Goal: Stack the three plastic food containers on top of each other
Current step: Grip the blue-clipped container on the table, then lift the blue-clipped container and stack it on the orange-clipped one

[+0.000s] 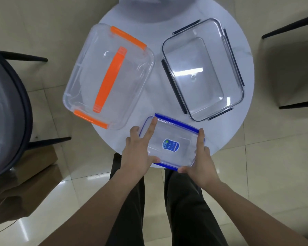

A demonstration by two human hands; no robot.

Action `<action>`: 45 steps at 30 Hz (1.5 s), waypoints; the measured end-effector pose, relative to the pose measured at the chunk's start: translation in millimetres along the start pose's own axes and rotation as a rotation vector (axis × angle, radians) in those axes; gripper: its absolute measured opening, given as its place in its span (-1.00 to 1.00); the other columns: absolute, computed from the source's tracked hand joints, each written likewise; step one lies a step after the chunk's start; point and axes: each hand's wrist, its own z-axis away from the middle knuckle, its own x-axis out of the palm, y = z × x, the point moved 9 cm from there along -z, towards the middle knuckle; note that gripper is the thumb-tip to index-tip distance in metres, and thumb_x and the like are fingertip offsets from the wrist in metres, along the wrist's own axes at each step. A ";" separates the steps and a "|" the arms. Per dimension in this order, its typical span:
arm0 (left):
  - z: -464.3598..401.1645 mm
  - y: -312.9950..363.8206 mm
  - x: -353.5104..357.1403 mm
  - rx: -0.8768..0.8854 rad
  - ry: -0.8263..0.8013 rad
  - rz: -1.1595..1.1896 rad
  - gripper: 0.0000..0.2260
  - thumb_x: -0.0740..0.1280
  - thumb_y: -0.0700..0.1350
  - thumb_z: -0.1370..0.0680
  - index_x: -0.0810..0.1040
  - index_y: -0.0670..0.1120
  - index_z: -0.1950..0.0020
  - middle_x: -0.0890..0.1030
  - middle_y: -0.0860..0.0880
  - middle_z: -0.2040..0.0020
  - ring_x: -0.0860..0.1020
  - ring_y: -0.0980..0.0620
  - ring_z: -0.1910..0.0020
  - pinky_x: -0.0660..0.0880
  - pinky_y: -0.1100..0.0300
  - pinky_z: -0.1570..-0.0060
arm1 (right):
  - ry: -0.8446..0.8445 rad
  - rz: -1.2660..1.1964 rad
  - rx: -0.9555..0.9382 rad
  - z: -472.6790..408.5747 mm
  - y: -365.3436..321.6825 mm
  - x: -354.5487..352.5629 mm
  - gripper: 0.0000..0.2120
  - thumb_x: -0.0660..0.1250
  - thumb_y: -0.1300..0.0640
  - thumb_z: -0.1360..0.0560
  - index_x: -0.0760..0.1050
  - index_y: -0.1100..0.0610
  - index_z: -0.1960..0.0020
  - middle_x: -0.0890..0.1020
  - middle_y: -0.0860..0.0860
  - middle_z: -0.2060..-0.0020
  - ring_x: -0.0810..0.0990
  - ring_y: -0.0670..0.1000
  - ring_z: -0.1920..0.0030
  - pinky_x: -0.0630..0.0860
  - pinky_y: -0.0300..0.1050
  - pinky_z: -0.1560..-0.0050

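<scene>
Gripping: left hand (138, 153) and right hand (201, 163) clasp the blue-clipped container (171, 144) at the round table's (238, 55) near edge.
Others: orange-handled container (108, 75) far left, dark-clipped container (203, 70) far right, both unstacked.
Advice: lift level, keeping both side grips even.
Unclear: whether it already clears the table; label text illegible.

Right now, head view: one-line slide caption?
Both hands, left and right, grip blue-trimmed container; two others sit apart.
</scene>
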 end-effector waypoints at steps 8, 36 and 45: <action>40.9 -6.9 -24.9 -0.004 0.171 0.252 -0.20 0.30 0.19 -0.57 -0.18 0.19 -0.62 0.39 -0.04 -0.34 0.52 0.09 -0.17 0.63 0.19 0.15 | -0.045 -0.248 -0.092 46.2 -7.6 -18.7 0.22 0.69 0.15 -0.25 -0.10 -0.48 -0.47 0.37 -0.60 -0.16 0.41 -0.44 -0.25 0.50 -0.54 0.21; 77.6 -26.6 -92.6 -0.178 0.093 1.234 -0.62 0.48 0.06 -0.38 0.57 -0.04 -0.13 0.73 0.06 -0.08 0.71 0.02 -0.09 0.68 0.18 0.14 | 0.307 -0.497 -0.208 69.7 -126.0 -109.4 -0.47 0.38 -0.03 -0.48 0.42 0.01 -0.43 0.62 -0.04 -0.24 0.64 0.02 -0.24 0.72 -0.02 0.07; 75.4 -41.3 -108.1 -0.189 0.089 1.373 -0.66 0.46 -0.05 -0.43 0.56 -0.07 -0.17 0.72 0.02 -0.11 0.69 -0.03 -0.14 0.69 0.12 0.11 | 0.269 -0.730 -0.139 60.2 -151.9 -88.4 -0.44 0.43 -0.07 -0.41 0.50 0.05 -0.38 0.68 -0.02 -0.20 0.67 0.04 -0.21 0.66 -0.10 -0.09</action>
